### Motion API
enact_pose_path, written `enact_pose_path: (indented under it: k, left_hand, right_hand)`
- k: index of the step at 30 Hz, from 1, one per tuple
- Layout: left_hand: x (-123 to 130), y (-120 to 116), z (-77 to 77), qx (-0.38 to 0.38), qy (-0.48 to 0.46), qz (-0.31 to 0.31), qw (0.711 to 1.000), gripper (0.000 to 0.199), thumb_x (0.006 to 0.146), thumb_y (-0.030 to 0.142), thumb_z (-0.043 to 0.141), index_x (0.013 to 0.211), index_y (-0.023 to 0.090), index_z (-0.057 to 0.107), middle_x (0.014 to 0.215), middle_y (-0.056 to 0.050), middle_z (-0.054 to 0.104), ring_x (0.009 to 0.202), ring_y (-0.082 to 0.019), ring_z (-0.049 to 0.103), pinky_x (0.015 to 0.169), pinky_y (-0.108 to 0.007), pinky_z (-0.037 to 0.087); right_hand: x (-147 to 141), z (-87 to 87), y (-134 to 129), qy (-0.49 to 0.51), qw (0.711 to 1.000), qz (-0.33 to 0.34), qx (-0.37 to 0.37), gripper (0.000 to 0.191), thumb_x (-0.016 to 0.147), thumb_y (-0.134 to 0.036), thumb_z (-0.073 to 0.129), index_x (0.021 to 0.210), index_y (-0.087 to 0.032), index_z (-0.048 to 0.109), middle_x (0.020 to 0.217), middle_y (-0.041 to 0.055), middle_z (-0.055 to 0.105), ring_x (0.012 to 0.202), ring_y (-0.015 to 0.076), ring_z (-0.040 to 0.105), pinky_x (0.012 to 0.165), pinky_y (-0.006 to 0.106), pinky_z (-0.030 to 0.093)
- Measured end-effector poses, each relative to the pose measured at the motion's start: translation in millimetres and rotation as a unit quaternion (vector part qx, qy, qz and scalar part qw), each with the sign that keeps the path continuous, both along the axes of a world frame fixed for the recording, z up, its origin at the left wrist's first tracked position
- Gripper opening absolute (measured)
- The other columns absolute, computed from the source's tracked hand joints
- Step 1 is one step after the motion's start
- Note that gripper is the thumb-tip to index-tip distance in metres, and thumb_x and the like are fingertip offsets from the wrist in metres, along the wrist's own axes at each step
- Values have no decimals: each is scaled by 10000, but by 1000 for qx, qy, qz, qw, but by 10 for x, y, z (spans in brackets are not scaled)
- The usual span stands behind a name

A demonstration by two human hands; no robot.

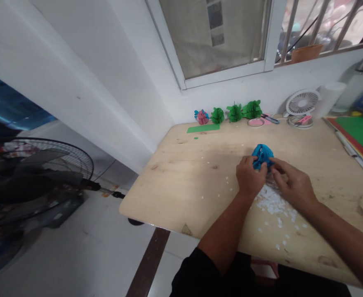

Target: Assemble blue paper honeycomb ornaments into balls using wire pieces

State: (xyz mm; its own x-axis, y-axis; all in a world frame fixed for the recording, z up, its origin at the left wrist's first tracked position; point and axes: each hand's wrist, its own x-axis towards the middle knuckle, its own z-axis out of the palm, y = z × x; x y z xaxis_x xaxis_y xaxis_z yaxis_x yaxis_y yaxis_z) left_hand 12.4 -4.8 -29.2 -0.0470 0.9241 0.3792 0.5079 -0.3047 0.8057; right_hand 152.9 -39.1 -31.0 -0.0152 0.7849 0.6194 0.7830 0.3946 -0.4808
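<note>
Blue folded paper, a rounded ball shape, sits between your left hand and your right hand, pinched by the fingers of both above the pale wooden table. Small white paper scraps lie just below.

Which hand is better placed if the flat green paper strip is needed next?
Probably the left hand: it is nearer the green paper strip. The right hand is farther off, beyond the blue folded-paper ball both hands are at.
</note>
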Motion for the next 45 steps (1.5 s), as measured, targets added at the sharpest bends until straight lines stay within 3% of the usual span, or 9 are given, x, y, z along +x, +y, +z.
enact_pose_path:
  k: [7, 13, 22, 35, 45]
  left_hand:
    - [9, -7, 9, -1, 25, 7, 1000, 190, 830, 263, 719, 997, 203, 653, 1053, -93, 707, 1023, -275, 664, 925, -407, 499]
    - [18, -37, 55, -14, 63, 14, 998, 197, 830, 271, 723, 1006, 194, 677, 1029, -72, 717, 1026, -246, 674, 934, -364, 496]
    - [4, -1, 32, -28, 92, 22, 995, 151, 852, 154, 674, 989, 218, 687, 1005, -45, 718, 1001, -206, 672, 903, -310, 493]
    - [-13, 51, 39, -47, 70, 41, 996, 92, 839, 193, 723, 841, 202, 631, 918, -31, 691, 911, -196, 655, 851, -305, 467]
    - [-36, 75, 24, -46, 63, 36, 996, 115, 839, 197, 730, 804, 196, 620, 891, -21, 695, 880, -184, 656, 844, -300, 456]
  right_hand:
    - [-11, -7, -4, -15, 1000, -4, -9, 370, 932, -381, 492, 1150, -219, 743, 1047, 110, 790, 838, 281, 763, 742, 408, 604]
    - [-28, -4, 6, -60, 994, -50, -80, 455, 908, -388, 461, 1197, -156, 724, 771, 97, 784, 594, 258, 721, 555, 340, 528]
    - [3, 9, 41, -22, 990, -53, -131, 507, 869, -417, 473, 1211, -133, 718, 683, 82, 758, 507, 224, 667, 511, 306, 474]
    - [-21, 22, 20, -4, 991, -25, -134, 484, 859, -407, 483, 1173, -141, 737, 638, 67, 733, 465, 203, 636, 511, 304, 476]
    - [-27, 10, 12, 8, 992, -25, -127, 454, 874, -385, 482, 1153, -144, 748, 721, 89, 771, 494, 205, 657, 542, 316, 512]
